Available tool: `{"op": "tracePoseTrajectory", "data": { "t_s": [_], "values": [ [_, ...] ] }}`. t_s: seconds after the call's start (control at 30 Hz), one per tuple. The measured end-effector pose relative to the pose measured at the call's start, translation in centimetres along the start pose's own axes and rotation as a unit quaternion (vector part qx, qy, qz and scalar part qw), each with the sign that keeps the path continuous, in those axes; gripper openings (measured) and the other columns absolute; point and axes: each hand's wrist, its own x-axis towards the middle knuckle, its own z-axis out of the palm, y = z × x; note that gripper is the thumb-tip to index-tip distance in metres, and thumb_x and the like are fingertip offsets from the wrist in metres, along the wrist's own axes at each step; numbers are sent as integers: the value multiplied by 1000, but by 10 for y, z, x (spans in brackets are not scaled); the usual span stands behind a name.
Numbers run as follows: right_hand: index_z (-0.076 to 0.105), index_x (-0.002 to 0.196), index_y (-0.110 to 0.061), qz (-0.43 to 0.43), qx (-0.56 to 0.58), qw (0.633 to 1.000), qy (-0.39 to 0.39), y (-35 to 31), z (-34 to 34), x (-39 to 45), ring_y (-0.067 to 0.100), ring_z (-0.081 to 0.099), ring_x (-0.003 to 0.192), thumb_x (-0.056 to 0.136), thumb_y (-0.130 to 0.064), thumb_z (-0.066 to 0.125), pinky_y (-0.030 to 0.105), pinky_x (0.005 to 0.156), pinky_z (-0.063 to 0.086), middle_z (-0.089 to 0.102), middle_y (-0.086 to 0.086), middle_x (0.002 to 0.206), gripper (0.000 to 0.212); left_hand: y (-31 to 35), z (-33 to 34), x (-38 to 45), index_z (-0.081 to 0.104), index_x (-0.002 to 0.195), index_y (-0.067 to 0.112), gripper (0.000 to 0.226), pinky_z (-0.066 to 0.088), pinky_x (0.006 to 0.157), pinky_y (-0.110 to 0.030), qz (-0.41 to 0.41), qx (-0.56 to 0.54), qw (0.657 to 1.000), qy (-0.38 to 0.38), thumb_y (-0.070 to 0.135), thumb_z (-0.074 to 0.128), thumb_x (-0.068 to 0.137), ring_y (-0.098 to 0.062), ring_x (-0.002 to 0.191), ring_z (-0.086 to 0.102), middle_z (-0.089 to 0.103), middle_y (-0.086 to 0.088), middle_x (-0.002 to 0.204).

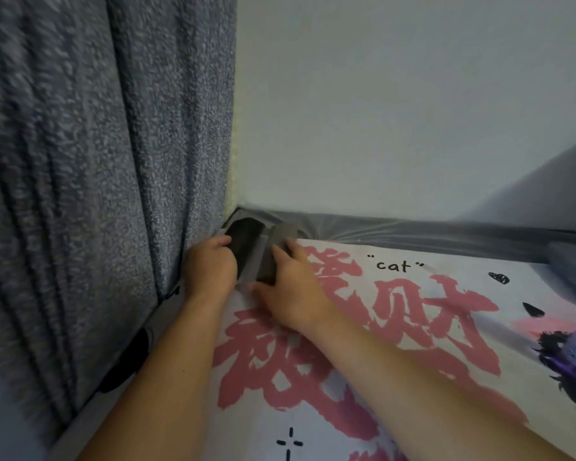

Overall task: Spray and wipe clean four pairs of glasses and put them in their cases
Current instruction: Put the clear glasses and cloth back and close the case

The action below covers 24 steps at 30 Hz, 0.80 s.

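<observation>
Where curtain [97, 194] meets wall, both hands' fingers grasp grey case [266, 257]: left hand [210, 271], right hand [290, 291]

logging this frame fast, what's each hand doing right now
Left hand: fingers curled round the dark case.
Right hand: fingers laid over the grey case, grip unclear.

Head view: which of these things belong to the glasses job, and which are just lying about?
Job things:
grey case, gripped by the right hand
black case, with the left hand on it

Just there:
curtain
printed cloth
grey sheet
wall

No glasses or spray in view.
</observation>
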Motion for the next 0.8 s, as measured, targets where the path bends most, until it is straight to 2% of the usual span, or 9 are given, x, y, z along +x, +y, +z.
{"op": "tracePoseTrajectory", "data": {
  "t_s": [0.07, 0.13, 0.3, 0.4, 0.47, 0.53, 0.67, 0.73, 0.8],
  "values": [
    [31, 154, -8, -22, -20, 999, -22, -1, 4, 0, 30, 15, 153, 92, -19, 66, 30, 121, 19, 13, 17, 165, 72, -3, 1, 5, 71, 124, 15, 50, 46, 110, -42, -6, -21, 1000, 0, -2, 41, 87, -28, 124, 59, 64, -5, 136],
    [32, 154, -5, -36, -37, 999, -9, 2, 5, -1, 29, 19, 152, 92, -9, 62, 26, 120, 18, 17, 17, 164, 69, -5, 2, 9, 72, 121, 15, 49, 46, 109, -43, -9, -37, 999, -1, 1, 42, 86, -27, 125, 59, 65, -2, 136],
    [36, 152, -4, -61, -42, 997, 1, -1, 8, -1, 28, 28, 148, 93, -11, 63, 27, 119, 23, 25, 14, 161, 65, -7, 4, 8, 69, 127, 16, 55, 45, 110, -46, 12, -20, 1000, 3, 6, 37, 82, -31, 128, 56, 61, -7, 140],
    [30, 156, -11, -52, -31, 998, -15, -4, -2, -10, 29, 23, 150, 93, -11, 63, 34, 122, 26, 21, 14, 163, 71, -7, 7, -3, 67, 130, 18, 53, 39, 114, -45, 104, 78, 990, 56, 3, 42, 86, -29, 131, 51, 60, -7, 140],
    [32, 155, -15, -49, -12, 999, -4, -6, -21, -30, 27, 24, 150, 93, -11, 62, 35, 121, 27, 24, 13, 161, 70, -3, 12, -17, 69, 126, 18, 49, 33, 115, -45, 214, 139, 962, 100, 5, 43, 87, -28, 132, 47, 60, -5, 138],
    [44, 147, -16, -65, 0, 997, 38, -6, -48, -62, 21, 34, 142, 92, -11, 62, 27, 117, 31, 35, 7, 153, 58, 4, 20, -34, 73, 119, 13, 48, 39, 109, -47, 332, 135, 929, 95, 11, 39, 85, -31, 123, 52, 64, -9, 129],
    [62, 113, -30, -12, 20, 994, 107, 15, -106, -156, -3, 49, 110, 96, -18, 61, 12, 96, 40, 52, -18, 116, 22, 14, 48, -82, 74, 113, 7, 41, 47, 100, -46, 495, 147, 856, -23, 8, 47, 83, -32, 114, 55, 64, -11, 118],
    [60, 93, -32, 63, 34, 986, 151, 41, -130, -201, 1, 54, 94, 95, -21, 63, 15, 81, 44, 55, -16, 98, 11, 14, 60, -104, 74, 114, 9, 38, 50, 98, -45, 540, 169, 819, -97, -2, 57, 82, -28, 114, 55, 63, -7, 118],
    [55, 85, -29, 140, 36, 963, 227, 76, -149, -235, 7, 53, 80, 93, -21, 67, 17, 69, 42, 55, -9, 87, 16, 15, 66, -119, 75, 110, 10, 36, 53, 92, -46, 589, 216, 767, -136, -3, 68, 78, -25, 111, 56, 63, -6, 116]
  ]
}}
